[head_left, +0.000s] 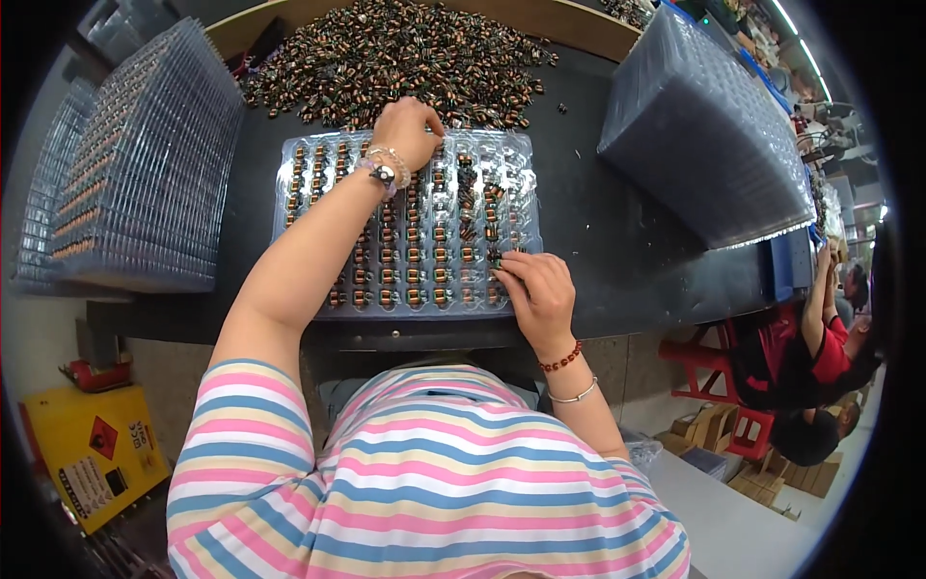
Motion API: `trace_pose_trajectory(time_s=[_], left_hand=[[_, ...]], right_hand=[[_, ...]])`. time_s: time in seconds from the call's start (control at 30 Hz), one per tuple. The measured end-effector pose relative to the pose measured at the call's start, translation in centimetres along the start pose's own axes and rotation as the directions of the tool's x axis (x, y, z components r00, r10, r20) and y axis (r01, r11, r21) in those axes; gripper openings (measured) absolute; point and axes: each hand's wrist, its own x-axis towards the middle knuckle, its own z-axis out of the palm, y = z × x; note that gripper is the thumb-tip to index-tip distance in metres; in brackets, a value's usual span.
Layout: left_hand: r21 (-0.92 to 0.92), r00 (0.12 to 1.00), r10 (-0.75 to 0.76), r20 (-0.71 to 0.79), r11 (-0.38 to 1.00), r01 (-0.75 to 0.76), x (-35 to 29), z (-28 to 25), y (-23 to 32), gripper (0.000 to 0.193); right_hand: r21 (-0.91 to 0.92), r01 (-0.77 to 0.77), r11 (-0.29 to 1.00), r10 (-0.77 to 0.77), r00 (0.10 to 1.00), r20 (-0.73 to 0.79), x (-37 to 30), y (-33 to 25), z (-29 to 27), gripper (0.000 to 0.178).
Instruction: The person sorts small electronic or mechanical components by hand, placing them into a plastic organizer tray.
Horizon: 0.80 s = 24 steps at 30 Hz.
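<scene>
A clear plastic tray (282,224) lies in front of me on the dark table, its pockets holding columns of small copper-wound coils (388,256). Toward its right side, some coils lie loose and jumbled (469,198) over the pockets. My left hand (407,133) reaches across to the tray's far edge, fingers bent down and pinched near a pocket; what they hold is hidden. At the tray's right edge, near the front, my right hand (542,289) has thumb and fingertips closed around a small dark coil (497,261).
A big heap of loose coils (395,58) spreads behind the tray, against a wooden ledge (579,31). Tall stacks of filled trays (145,164) stand at left. Another stack of clear trays (704,125) stands at right. Other people (820,338) are at far right.
</scene>
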Motion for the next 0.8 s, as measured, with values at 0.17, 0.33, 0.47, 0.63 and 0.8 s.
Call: trace_pose_trajectory(time_s=[0.17, 0.33, 0.47, 0.63, 0.8], left_hand=[[-0.055, 0.984, 0.089, -0.157, 0.994, -0.099, -1.4, -0.4, 0.5, 0.012], [0.019, 0.925, 0.338, -0.171, 0.940, -0.340, -5.1, -0.7, 0.5, 0.011], [-0.018, 0.927, 0.285, -0.245, 0.954, -0.298, -4.5, -0.2, 0.5, 0.011], [-0.019, 0.938, 0.332, -0.101, 0.942, -0.336, -3.3, -0.2, 3.1, 0.016], [-0.014, 0.961, 0.275, -0.013, 0.961, -0.275, -3.0, 0.7, 3.3, 0.015]], right_hand=[[-0.018, 0.098, 0.995, -0.096, 0.993, 0.072, 0.1, 0.7, -0.9, 0.019], [-0.004, 0.196, 0.981, -0.196, 0.979, -0.048, 5.9, 2.7, -0.5, 0.017], [-0.061, 0.191, 0.980, -0.194, 0.980, -0.047, 10.9, 6.5, 2.8, 0.008], [-0.195, 0.021, 0.981, -0.021, 1.000, 0.005, 12.0, 10.3, 4.3, 0.007], [-0.175, 0.049, 0.983, -0.055, 0.998, -0.028, 11.4, 11.1, 4.2, 0.007]])
